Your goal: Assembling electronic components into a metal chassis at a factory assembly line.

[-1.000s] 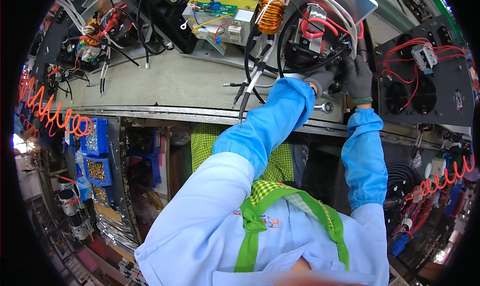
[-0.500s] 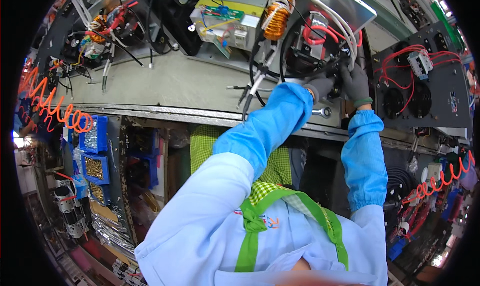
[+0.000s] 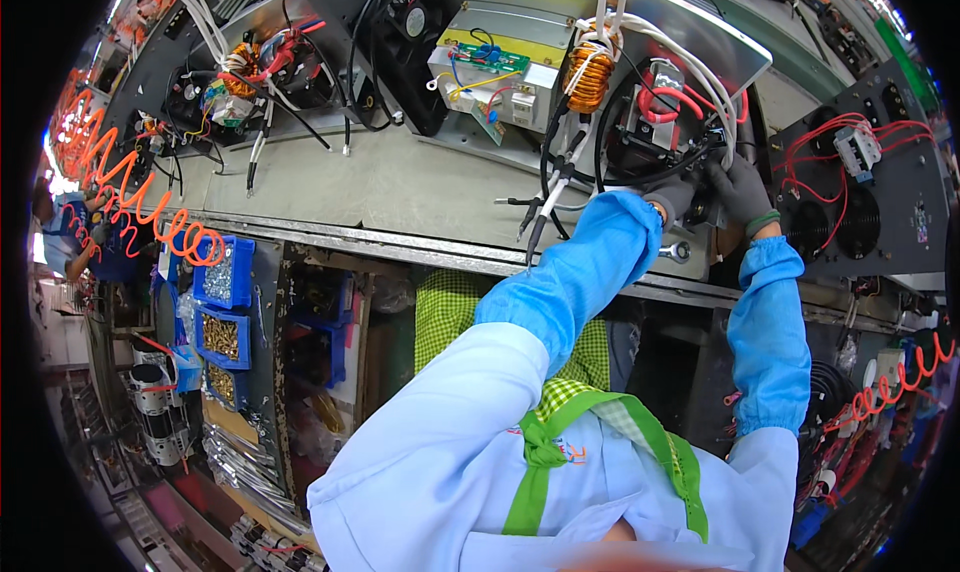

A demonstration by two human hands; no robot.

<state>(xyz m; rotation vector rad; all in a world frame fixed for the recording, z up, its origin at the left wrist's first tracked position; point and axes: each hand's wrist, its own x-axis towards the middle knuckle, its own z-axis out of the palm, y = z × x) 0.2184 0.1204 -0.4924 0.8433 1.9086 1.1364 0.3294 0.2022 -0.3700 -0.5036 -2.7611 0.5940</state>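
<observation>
Both my hands wear grey gloves and work close together at the near right corner of an open metal chassis. My left hand is closed beside a dark part between the hands, its fingertips mostly hidden. My right hand curls its fingers at a black part under the white cables; what they grip is too hidden to name. Just beyond them sits a black fan unit with thick red wires. An orange-copper coil stands to its left. Nearest my left wrist lies a wrench.
Loose cable ends lie near the bench edge. A dark panel with fans and red wires stands at right. Blue bins of fasteners and an orange coiled hose are at left. Another person is at the far left.
The whole view has shifted, so the bench and my arms appear farther right and slightly lower. Both hands stay at the same corner. Another person now shows at the left edge.
</observation>
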